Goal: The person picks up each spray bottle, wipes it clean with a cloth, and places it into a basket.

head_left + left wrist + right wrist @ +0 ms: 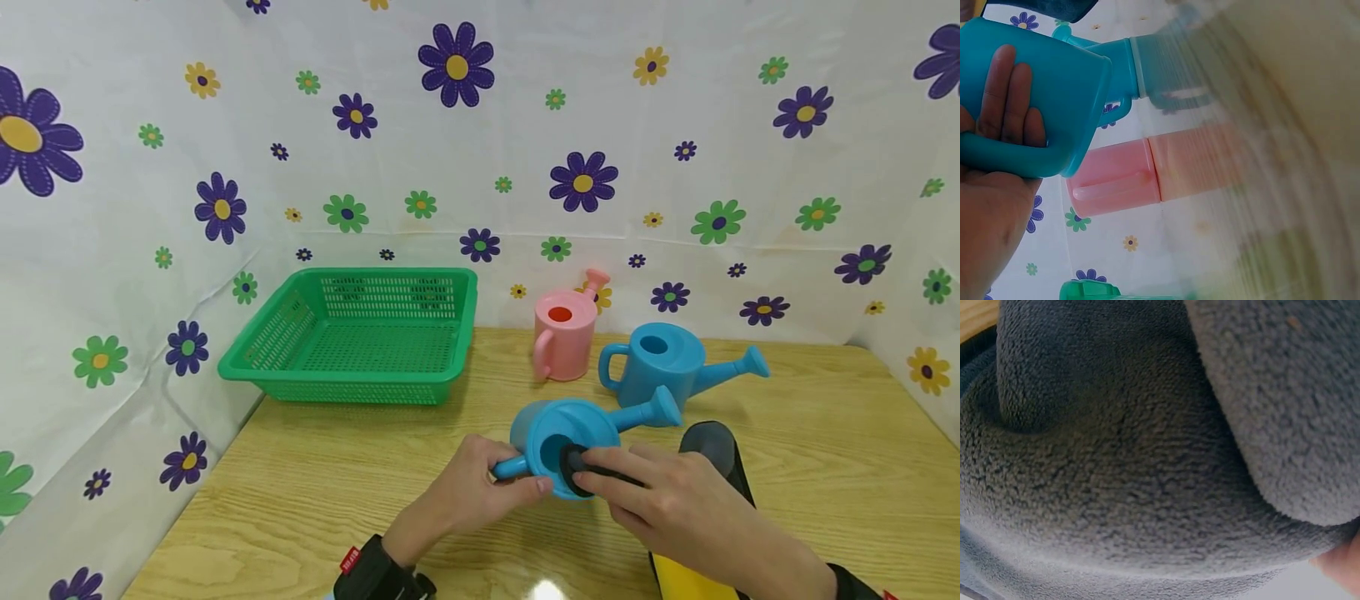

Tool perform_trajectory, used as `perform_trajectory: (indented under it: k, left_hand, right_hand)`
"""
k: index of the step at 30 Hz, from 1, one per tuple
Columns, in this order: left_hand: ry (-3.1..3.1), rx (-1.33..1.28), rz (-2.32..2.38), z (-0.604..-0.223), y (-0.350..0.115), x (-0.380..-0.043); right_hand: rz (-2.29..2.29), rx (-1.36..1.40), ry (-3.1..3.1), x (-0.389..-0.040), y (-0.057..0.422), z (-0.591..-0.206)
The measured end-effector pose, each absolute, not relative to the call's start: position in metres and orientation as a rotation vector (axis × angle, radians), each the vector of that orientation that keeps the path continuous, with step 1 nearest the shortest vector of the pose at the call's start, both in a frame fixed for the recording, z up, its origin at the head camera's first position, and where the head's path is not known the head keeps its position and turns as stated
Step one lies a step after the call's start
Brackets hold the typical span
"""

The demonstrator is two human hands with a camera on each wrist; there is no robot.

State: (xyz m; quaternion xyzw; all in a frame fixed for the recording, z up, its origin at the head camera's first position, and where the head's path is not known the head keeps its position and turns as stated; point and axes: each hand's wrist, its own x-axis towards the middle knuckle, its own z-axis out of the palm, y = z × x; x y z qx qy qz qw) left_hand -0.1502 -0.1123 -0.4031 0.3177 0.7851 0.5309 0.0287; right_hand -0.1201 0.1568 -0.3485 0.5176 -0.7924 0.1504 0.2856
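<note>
My left hand (480, 492) grips the handle of a blue watering can (581, 421), which is tilted with its top opening toward me. In the left wrist view several fingers pass through the handle loop and lie against the can's body (1060, 94). My right hand (667, 504) pinches a bunched part of a grey cloth (708, 446) with a dark edge and a yellow side, at the can's opening. The rest of the cloth hangs beneath that hand. Its fuzzy grey folds (1116, 469) fill the right wrist view, and only a bit of skin shows there.
Behind the held can stand a second blue watering can (660, 371) and a pink watering can (570, 350), both upright on the wooden table (300, 492). A green plastic basket (352, 392) sits at the back left. Flower-patterned sheeting (420, 150) covers the walls.
</note>
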Motion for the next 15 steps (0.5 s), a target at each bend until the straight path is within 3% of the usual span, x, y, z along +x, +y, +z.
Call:
perform_trajectory:
  k: [15]
  left_hand:
    - [2.44, 0.789, 1.601, -0.3982, -0.1173, -0.1542]
  right_hand:
    - [0.276, 1.464, -2.105, -0.1179, 0.1618, -0.3503]
